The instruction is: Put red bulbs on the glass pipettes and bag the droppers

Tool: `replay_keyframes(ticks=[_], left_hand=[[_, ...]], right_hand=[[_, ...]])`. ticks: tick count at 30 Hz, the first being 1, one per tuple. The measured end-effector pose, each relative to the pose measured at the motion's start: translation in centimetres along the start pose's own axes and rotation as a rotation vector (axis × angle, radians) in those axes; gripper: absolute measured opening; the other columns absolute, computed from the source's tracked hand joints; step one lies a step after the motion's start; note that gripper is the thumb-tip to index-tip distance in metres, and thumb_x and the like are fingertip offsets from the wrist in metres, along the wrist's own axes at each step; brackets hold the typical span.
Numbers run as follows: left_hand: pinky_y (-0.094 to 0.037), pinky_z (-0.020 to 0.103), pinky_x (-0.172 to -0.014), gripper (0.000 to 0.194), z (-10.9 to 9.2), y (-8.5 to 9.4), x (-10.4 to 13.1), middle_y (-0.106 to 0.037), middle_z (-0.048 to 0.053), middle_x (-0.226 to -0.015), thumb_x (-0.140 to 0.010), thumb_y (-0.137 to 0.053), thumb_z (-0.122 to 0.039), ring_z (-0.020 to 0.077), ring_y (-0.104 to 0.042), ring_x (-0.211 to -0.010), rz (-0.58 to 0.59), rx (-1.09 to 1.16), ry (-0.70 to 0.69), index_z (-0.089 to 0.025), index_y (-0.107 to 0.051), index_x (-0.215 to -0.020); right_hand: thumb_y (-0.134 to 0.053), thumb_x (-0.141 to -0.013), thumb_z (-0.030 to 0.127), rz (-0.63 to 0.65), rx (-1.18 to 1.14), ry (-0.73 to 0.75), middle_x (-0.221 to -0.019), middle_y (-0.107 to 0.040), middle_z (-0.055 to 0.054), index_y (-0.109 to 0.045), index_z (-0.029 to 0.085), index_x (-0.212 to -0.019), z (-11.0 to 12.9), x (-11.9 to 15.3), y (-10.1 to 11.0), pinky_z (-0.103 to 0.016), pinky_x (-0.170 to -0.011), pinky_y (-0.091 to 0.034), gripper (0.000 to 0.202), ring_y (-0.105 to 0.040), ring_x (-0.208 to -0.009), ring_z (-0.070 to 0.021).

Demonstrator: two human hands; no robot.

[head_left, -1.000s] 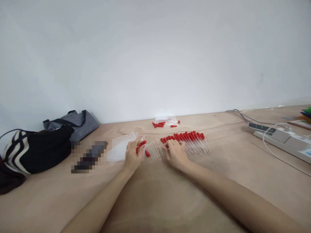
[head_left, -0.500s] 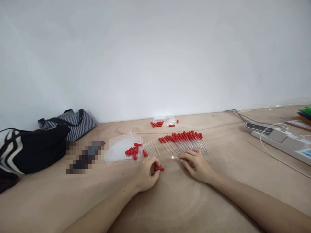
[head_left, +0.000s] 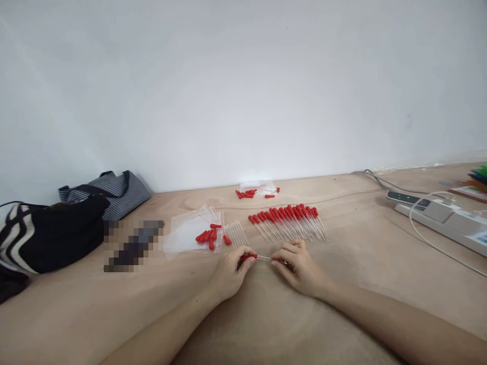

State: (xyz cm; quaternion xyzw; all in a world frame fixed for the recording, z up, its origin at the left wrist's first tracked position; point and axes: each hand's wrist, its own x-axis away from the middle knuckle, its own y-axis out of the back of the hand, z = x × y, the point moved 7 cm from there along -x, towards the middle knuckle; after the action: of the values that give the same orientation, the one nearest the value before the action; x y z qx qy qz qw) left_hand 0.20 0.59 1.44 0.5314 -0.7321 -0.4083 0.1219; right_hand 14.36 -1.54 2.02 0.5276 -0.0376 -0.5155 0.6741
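Between thumb and fingers, my left hand (head_left: 233, 271) grips a red rubber dropper bulb (head_left: 249, 257). My right hand (head_left: 300, 266) pinches a clear glass dropper tube (head_left: 264, 258), whose end meets the bulb's mouth; how deep it sits inside I cannot tell. Beyond my right hand lies a slanted row of droppers (head_left: 292, 215) with red bulbs on glass tubes. Several bare glass tubes (head_left: 236, 234) lie side by side past my left hand. To their left, loose red bulbs (head_left: 205, 236) rest on clear zip bags (head_left: 180, 235).
Near the wall are more red bulbs (head_left: 249, 193) and a clear bag (head_left: 258, 186). A black bag (head_left: 68, 235) and a striped bag (head_left: 124, 195) stand at left, beside a pixelated dark object (head_left: 135, 246). At right sits a power strip (head_left: 445, 223) with cables.
My right hand has moved left and toward me with the glass tube, bringing its end to the bulb. My left hand has closed more tightly over the bulb and raised it slightly.
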Motion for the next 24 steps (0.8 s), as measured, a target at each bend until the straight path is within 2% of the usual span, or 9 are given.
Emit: replay_keyframes(ticks=[6, 12, 16, 21, 24], left_hand=[[-0.043, 0.023, -0.060, 0.011, 0.4, -0.2, 0.2, -0.060, 0.000, -0.072, -0.080, -0.047, -0.024, 0.0132, -0.055, -0.066, -0.021, 0.132, 0.029, -0.018, -0.055, -0.082], [-0.041, 0.023, -0.057, 0.011, 0.3, -0.2, 0.4, -0.060, -0.001, -0.067, -0.078, -0.048, -0.023, 0.0131, -0.053, -0.061, -0.026, 0.083, 0.060, -0.017, -0.057, -0.077], [-0.041, 0.027, -0.064, 0.010, -0.3, 0.0, 0.5, -0.061, 0.000, -0.068, -0.076, -0.050, -0.023, 0.0155, -0.054, -0.066, -0.041, -0.057, 0.020, -0.019, -0.059, -0.074], [-0.038, 0.034, -0.074, 0.010, -0.9, 0.2, 0.8, -0.062, 0.001, -0.069, -0.077, -0.050, -0.025, 0.0167, -0.054, -0.069, -0.109, -0.130, -0.085, -0.020, -0.058, -0.076], [-0.034, 0.038, -0.082, 0.009, -1.1, 0.0, 1.0, -0.063, 0.000, -0.068, -0.078, -0.050, -0.025, 0.0159, -0.054, -0.066, -0.110, -0.151, -0.153, -0.020, -0.057, -0.075]], right_hand=[[-0.041, -0.085, 0.022, 0.008, -0.040, 0.031, -0.071, -0.060, -0.002, -0.059, 0.019, -0.087, 0.5, -0.1, -0.2, -0.031, -0.072, -0.028, 0.018, -0.052, -0.065, -0.0118], [-0.040, -0.085, 0.018, 0.055, 0.031, 0.111, -0.070, -0.058, -0.001, -0.061, 0.019, -0.085, 0.7, -0.3, -0.4, -0.029, -0.070, -0.025, 0.021, -0.049, -0.066, -0.0112], [-0.036, -0.085, 0.015, 0.034, 0.151, 0.182, -0.067, -0.054, -0.001, -0.061, 0.019, -0.087, 1.0, -0.1, -0.4, -0.030, -0.069, -0.023, 0.026, -0.045, -0.063, -0.0114], [-0.035, -0.085, 0.017, -0.043, 0.185, 0.143, -0.067, -0.053, -0.002, -0.059, 0.017, -0.081, 1.3, -0.1, -0.3, -0.030, -0.068, -0.022, 0.024, -0.041, -0.063, -0.0125], [-0.034, -0.085, 0.017, -0.048, 0.208, 0.144, -0.065, -0.052, -0.002, -0.058, 0.017, -0.076, 1.6, -0.1, -0.5, -0.030, -0.067, -0.021, 0.025, -0.038, -0.060, -0.0122]])
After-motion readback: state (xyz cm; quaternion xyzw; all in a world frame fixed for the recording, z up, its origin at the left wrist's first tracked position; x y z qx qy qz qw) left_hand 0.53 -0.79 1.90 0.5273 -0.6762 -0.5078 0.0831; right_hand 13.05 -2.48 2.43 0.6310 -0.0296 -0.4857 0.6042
